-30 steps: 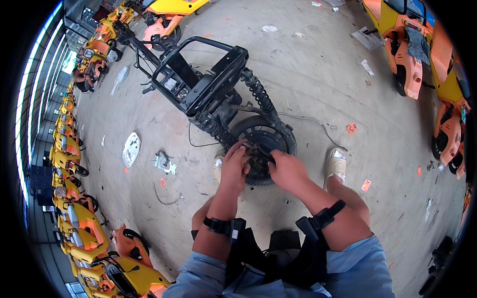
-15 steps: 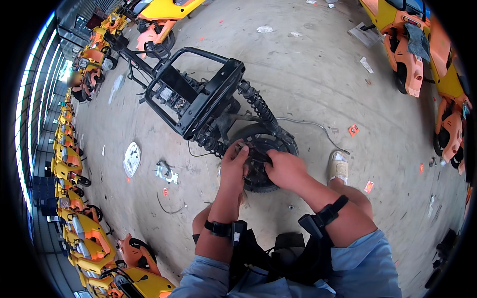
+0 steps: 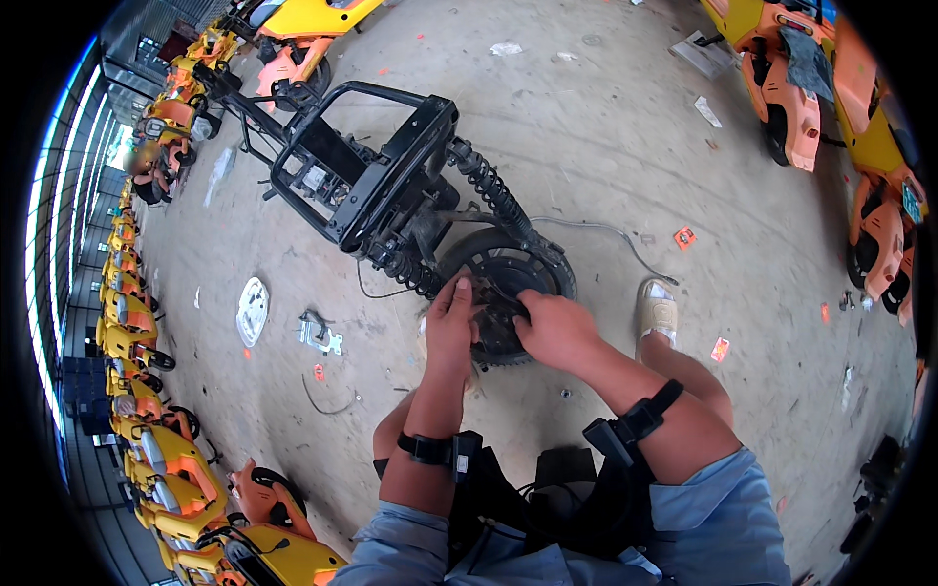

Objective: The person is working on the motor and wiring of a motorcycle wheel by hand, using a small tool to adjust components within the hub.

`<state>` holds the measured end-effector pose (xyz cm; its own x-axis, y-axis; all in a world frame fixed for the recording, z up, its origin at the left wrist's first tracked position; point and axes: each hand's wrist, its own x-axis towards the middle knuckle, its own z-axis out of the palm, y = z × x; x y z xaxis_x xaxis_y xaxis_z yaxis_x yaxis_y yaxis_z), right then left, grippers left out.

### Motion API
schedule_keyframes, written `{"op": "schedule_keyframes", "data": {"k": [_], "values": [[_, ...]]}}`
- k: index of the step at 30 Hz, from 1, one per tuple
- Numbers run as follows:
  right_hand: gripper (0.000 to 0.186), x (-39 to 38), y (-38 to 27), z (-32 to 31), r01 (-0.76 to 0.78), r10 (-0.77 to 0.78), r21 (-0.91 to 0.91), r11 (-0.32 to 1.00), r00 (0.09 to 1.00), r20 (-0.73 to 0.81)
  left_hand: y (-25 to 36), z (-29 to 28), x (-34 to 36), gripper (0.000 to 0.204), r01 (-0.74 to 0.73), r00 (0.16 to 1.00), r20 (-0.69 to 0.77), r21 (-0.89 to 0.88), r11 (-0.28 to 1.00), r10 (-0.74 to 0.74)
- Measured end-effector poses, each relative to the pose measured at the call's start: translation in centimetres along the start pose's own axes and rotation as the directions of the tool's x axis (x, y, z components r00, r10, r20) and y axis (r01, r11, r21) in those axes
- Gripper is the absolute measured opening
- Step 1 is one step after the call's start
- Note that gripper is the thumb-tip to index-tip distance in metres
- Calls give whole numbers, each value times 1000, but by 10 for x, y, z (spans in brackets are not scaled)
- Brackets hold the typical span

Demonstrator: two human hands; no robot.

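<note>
Fingers curl narrowly on the left hand [image 3: 451, 327] and right hand [image 3: 557, 327]; whatever they grip, I cannot tell. The rear wheel [image 3: 518, 271] lies at their twelve o'clock. Yellow scooters [image 3: 184, 451] line the concrete floor [image 3: 616, 127] toward nine.

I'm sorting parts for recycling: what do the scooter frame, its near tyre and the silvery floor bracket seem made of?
Scooter frame: probably steel, painted black, catching glossy highlights. Tyre: likely rubber, dull black, ridged tread. Bracket: perhaps bare sheet metal, bright and flat.
</note>
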<state>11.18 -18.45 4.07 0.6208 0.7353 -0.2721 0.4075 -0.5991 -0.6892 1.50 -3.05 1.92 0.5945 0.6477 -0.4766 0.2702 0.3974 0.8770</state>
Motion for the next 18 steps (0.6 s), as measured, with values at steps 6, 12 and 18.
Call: {"op": "schedule_keyframes", "data": {"k": [6, 12, 18], "values": [[26, -21, 2, 8, -24, 24, 1, 1000, 999, 47, -21, -2, -16, 44, -46, 998, -29, 15, 999, 46], [28, -38, 8, 11, 30, -30, 1, 1000, 999, 35, -20, -3, -31, 43, -93, 994, -57, 83, 992, 98], [30, -45, 7, 2, -34, 34, 6, 999, 998, 51, -21, 2, -38, 43, -74, 994, -69, 143, 987, 85]]}}
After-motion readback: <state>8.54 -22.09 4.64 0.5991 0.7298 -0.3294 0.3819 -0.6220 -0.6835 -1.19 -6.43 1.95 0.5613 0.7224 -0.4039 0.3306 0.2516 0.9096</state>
